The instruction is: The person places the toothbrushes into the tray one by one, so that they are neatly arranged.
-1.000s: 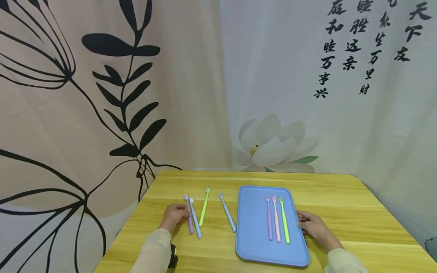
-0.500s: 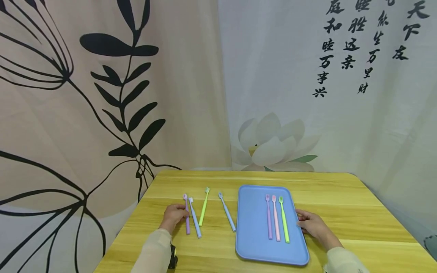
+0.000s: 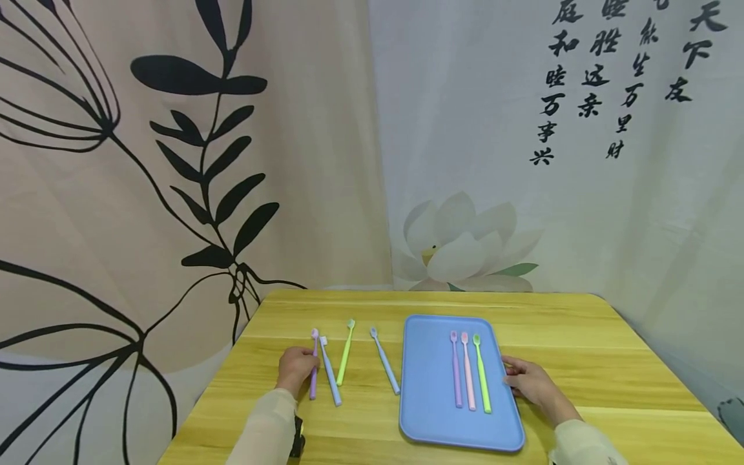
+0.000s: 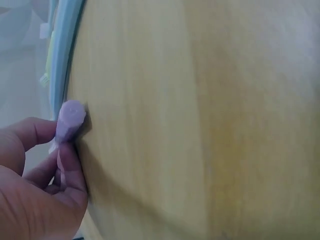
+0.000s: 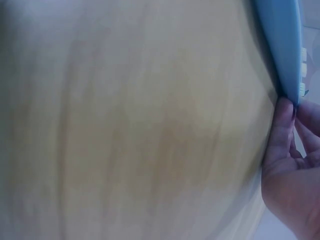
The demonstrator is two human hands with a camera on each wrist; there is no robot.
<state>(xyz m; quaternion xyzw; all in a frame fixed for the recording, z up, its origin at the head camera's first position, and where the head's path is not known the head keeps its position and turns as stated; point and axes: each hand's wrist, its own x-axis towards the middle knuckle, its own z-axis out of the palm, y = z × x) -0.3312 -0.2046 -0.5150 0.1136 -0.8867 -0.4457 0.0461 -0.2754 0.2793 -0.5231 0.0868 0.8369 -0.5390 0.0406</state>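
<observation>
My left hand [image 3: 298, 369] pinches a purple toothbrush [image 3: 313, 389] at the left of the table. In the left wrist view the end of its handle [image 4: 72, 115] pokes out between thumb and finger. Just right of it lie a blue toothbrush [image 3: 330, 376] and a green one [image 3: 345, 354], and a second blue toothbrush [image 3: 385, 361] is close to the tray. My right hand [image 3: 535, 385] grips the right rim of the blue tray [image 3: 430, 394], thumb and fingers on its edge [image 5: 287, 55]. Purple [image 3: 456, 378], pink [image 3: 467, 378] and green [image 3: 482, 381] toothbrushes lie side by side on the tray.
The wooden table [image 3: 593, 361] ends at the back against a printed curtain [image 3: 325, 161] with plant drawings and black characters. A small black object [image 3: 298, 436] shows beside my left sleeve.
My left hand has drawn the purple toothbrush slightly left, away from the blue one beside it, and it stands straighter. The right hand stays on the tray's rim.
</observation>
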